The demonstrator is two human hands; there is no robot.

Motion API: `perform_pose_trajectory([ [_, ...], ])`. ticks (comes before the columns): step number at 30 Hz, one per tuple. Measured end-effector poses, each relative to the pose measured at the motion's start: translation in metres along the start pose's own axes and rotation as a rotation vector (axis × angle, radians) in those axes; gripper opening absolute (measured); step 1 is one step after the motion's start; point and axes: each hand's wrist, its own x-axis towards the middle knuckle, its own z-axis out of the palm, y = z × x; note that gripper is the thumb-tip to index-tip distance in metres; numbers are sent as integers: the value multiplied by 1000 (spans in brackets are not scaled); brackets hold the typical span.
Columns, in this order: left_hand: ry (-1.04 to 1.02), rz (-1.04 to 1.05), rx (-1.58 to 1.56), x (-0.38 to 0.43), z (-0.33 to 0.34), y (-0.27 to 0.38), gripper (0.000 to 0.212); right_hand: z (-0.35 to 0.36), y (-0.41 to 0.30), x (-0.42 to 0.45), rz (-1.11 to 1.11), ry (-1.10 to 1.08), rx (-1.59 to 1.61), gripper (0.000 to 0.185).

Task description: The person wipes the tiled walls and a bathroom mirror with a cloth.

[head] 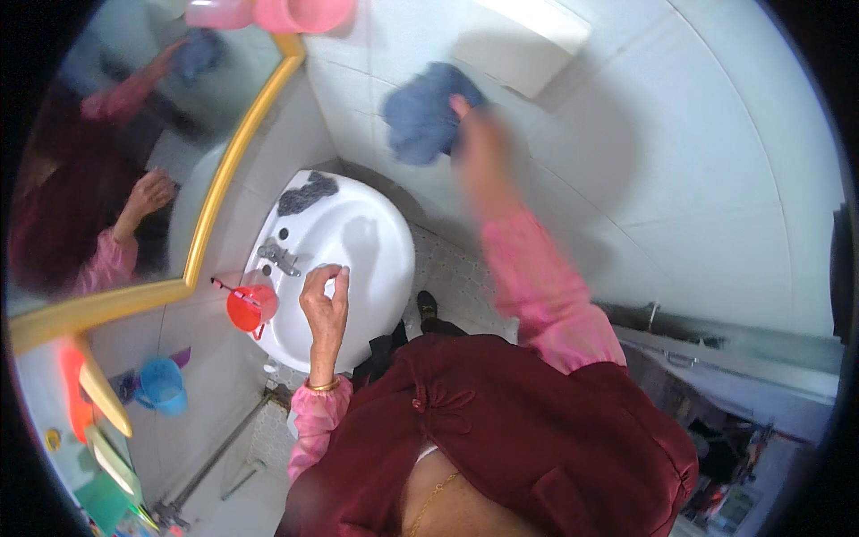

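Observation:
My right hand [484, 154], blurred, is shut on a crumpled blue-grey cloth [426, 114]. It holds the cloth at the white tiled wall [570, 174], below a white box-like fixture [527, 40]; whether the cloth touches the tiles is hard to tell. Over the white washbasin [386, 268], my left hand [325, 299] is loosely curled, thumb and fingertips close together, with nothing seen in it. Beside that hand is the metal faucet [278, 258]. A dark grey cloth [309, 194] lies on the basin's back corner.
A red cup [251, 307] with a toothbrush [235, 293] stands on the basin's rim. At left hangs a gold-framed mirror [235, 154], with pink containers [305, 13] above it. A blue mug [161, 386] is on the left wall. Below runs a pipe [215, 453].

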Motion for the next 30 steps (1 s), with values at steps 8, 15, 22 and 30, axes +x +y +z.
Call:
perform_pose_trajectory([
  [8, -172, 425, -125, 43, 69, 88, 11, -187, -131, -63, -336, 513, -44, 31],
  [15, -194, 635, -131, 21, 116, 179, 13, -237, -310, -58, -1451, 677, -594, 19],
  [22, 125, 793, -209, 21, 163, 277, 18, -226, -257, -20, -1594, 186, -1170, 14],
  [30, 149, 779, -220, -7, 203, 307, 18, -351, 7, -55, -539, -145, -1279, 19],
])
